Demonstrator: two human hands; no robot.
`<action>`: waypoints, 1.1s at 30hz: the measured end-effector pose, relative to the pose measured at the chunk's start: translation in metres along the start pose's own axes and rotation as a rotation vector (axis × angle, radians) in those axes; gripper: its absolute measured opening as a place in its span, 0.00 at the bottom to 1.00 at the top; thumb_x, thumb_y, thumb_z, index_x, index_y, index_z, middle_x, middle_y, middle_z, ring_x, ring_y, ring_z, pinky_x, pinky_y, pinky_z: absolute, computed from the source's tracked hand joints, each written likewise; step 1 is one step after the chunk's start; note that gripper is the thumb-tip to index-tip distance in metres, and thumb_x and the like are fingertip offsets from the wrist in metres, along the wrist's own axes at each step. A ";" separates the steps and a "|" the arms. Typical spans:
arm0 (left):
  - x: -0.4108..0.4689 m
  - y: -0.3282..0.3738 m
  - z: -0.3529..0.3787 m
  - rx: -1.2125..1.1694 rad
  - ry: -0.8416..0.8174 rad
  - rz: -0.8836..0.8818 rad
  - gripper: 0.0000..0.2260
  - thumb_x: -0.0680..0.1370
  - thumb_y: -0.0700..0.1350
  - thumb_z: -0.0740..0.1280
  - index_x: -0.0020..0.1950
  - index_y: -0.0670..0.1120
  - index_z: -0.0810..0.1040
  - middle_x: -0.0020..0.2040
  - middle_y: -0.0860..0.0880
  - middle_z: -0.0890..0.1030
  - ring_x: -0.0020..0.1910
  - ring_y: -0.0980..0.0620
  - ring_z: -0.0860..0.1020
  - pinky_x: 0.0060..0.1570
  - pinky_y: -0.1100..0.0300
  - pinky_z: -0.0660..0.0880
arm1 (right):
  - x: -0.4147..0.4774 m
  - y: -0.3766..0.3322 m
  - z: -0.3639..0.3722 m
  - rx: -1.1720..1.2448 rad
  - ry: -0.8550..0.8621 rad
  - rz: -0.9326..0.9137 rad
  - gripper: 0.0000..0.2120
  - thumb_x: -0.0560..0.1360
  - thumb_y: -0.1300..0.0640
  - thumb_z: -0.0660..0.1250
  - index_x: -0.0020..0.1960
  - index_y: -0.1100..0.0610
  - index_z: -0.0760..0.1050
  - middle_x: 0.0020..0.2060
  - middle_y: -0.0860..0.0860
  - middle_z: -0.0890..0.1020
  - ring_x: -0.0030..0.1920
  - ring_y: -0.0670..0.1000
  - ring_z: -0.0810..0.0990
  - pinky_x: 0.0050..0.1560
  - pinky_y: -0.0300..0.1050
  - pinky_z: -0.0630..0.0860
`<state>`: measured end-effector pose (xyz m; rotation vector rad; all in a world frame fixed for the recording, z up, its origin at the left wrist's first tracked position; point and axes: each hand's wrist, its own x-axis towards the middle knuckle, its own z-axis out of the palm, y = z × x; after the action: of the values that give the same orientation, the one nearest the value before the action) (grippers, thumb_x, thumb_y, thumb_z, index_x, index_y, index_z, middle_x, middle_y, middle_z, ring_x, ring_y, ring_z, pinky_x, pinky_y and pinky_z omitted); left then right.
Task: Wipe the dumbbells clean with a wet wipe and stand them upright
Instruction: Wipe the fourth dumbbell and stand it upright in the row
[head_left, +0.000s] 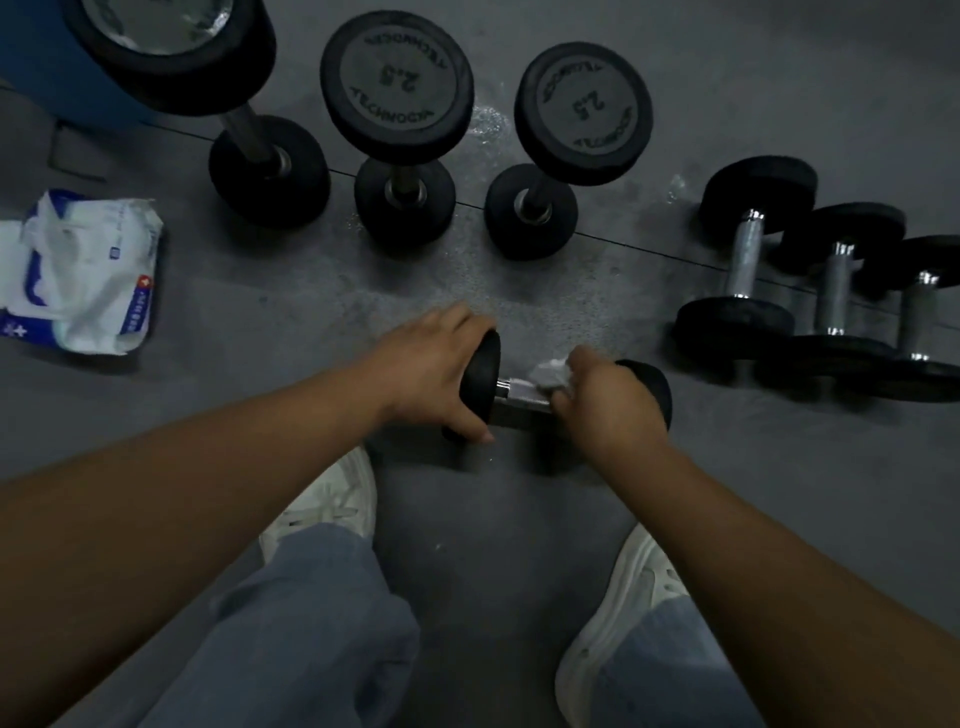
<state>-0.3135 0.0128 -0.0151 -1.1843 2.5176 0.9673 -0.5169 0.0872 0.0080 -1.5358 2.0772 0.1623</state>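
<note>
A small black dumbbell (524, 400) lies on its side on the grey floor in front of my feet. My left hand (431, 369) grips its left head. My right hand (608, 400) holds a crumpled white wet wipe (550, 375) wrapped on the metal handle, close to the right head. Three dumbbells stand upright behind: a large one (260, 150), and two marked 2.5, one (400, 104) in the middle and one (576, 124) to its right. Three more dumbbells (748, 260) lie on their sides at the right.
An open pack of wet wipes (78, 275) lies on the floor at the left. A blue object (47, 67) stands at the top left. My two white shoes (332, 504) and jeans fill the bottom of the view.
</note>
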 end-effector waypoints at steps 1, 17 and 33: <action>-0.005 0.001 0.005 0.011 0.038 0.005 0.51 0.56 0.71 0.75 0.72 0.51 0.61 0.66 0.51 0.67 0.63 0.48 0.69 0.57 0.53 0.71 | -0.001 -0.002 0.004 -0.001 0.024 0.008 0.06 0.76 0.54 0.64 0.50 0.54 0.70 0.41 0.49 0.76 0.42 0.53 0.76 0.36 0.43 0.67; -0.002 -0.002 0.007 -0.194 -0.004 -0.033 0.53 0.57 0.65 0.79 0.75 0.52 0.57 0.72 0.51 0.62 0.68 0.48 0.69 0.64 0.51 0.72 | -0.010 -0.017 0.024 -0.226 -0.026 -0.041 0.20 0.78 0.59 0.57 0.70 0.60 0.67 0.62 0.56 0.74 0.60 0.58 0.74 0.62 0.51 0.69; -0.085 0.023 0.040 -0.009 -0.049 0.049 0.54 0.64 0.66 0.75 0.80 0.49 0.50 0.79 0.52 0.52 0.73 0.50 0.65 0.67 0.55 0.70 | -0.099 -0.028 0.059 -0.203 -0.143 -0.116 0.25 0.80 0.58 0.53 0.76 0.58 0.57 0.73 0.57 0.63 0.71 0.58 0.63 0.70 0.55 0.62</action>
<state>-0.2783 0.1021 0.0017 -1.0927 2.5170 1.0077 -0.4506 0.1862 0.0127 -1.7054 1.9017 0.4386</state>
